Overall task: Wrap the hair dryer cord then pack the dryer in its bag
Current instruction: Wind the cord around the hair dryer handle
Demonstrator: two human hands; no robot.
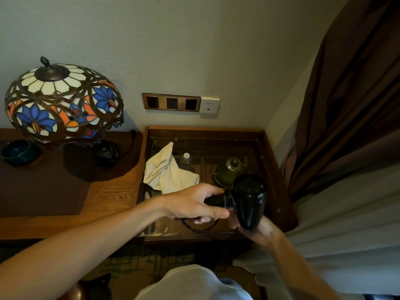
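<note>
A black hair dryer (pixel 249 200) is held above a glass-topped side table (pixel 277 169). My left hand (pixel 194 204) is closed around its handle from the left. My right hand (pixel 255 231) supports the dryer's body from underneath, and most of that hand is hidden by the dryer. A loop of black cord (pixel 198 228) hangs below my left hand. The cream cloth bag (pixel 166 172) with printed lettering lies crumpled on the glass, just behind my left hand.
A stained-glass lamp (pixel 62 105) and a dark teal bowl (pixel 18 151) stand on the wooden desk (pixel 112 191) at left. Under the glass are a green kettle (pixel 227 174) and a small bottle (pixel 186 161). Wall sockets (pixel 172 102) are behind; brown curtains (pixel 346 115) hang at right.
</note>
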